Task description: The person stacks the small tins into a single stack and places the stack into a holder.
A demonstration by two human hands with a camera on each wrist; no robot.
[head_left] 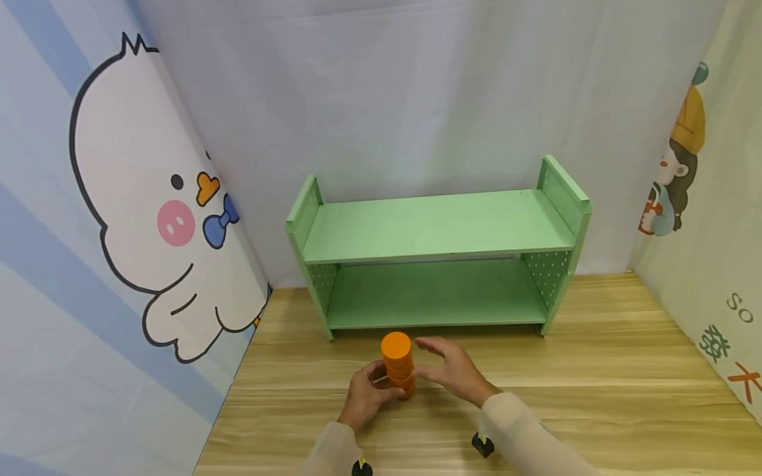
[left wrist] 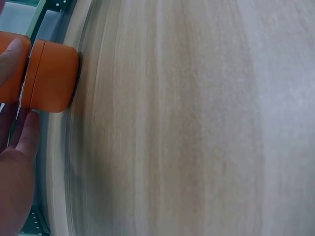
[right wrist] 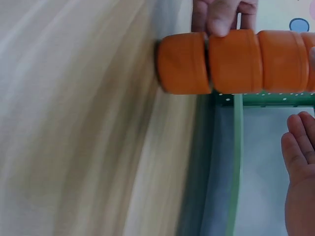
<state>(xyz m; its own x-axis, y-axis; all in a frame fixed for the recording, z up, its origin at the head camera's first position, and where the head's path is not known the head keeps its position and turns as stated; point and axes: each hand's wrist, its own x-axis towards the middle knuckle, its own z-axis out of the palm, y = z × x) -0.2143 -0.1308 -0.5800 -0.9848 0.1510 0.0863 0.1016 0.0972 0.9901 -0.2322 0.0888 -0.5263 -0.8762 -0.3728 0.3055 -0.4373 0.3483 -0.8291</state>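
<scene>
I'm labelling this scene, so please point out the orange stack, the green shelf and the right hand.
Orange stack (head_left: 399,365): head view, on its side, around mid-height.
Green shelf (head_left: 438,226): head view, on the upper board's bare surface.
Right hand (head_left: 455,371): head view, on the back of the hand.

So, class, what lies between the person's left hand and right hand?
A stack of orange cylinders stands between the left hand and the right hand, as the head view shows.
</scene>
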